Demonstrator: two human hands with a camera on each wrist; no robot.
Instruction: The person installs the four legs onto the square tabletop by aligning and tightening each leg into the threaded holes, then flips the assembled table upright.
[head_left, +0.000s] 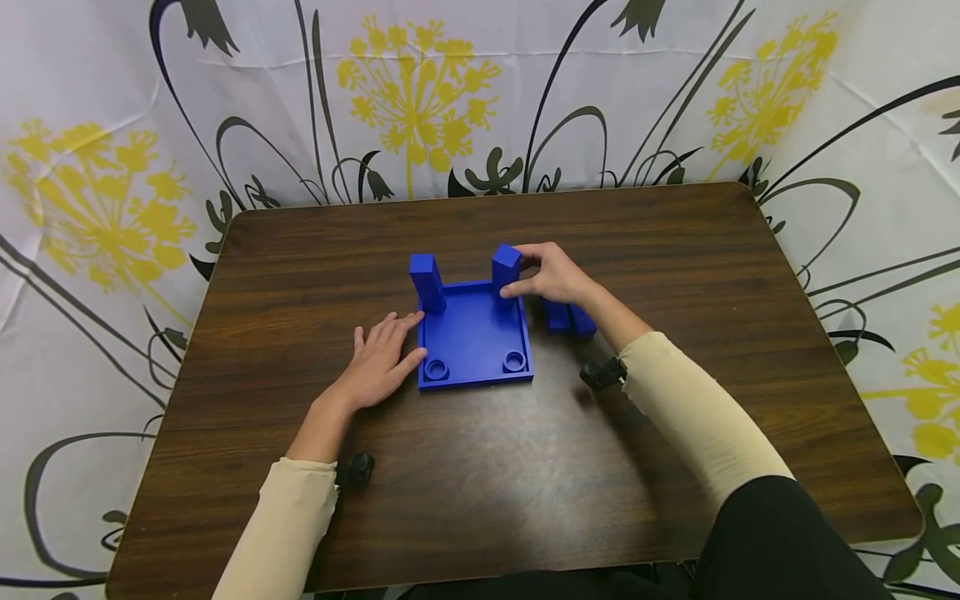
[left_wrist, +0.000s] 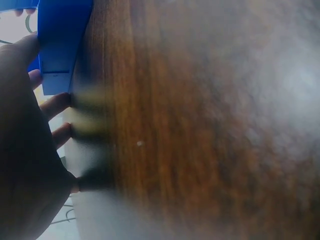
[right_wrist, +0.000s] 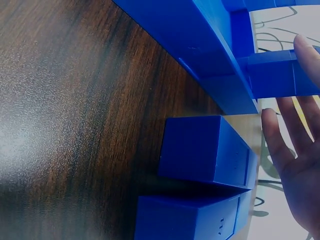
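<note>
A square blue tray (head_left: 480,337) with a raised rim lies on the table, with round raised rings in its two near corners. One blue post (head_left: 426,279) stands upright at its far left corner. At the far right corner, a second blue post (head_left: 506,268) stands between the thumb and fingers of my right hand (head_left: 553,273), which pinches it; the thumb lies along it in the right wrist view. My left hand (head_left: 378,354) rests with fingers spread, its thumb and a fingertip against the tray's left side.
Two more blue posts (right_wrist: 192,150) lie side by side on the wooden table (head_left: 637,467), right of the tray and under my right wrist. A floral cloth (head_left: 262,83) hangs behind the table and along its sides.
</note>
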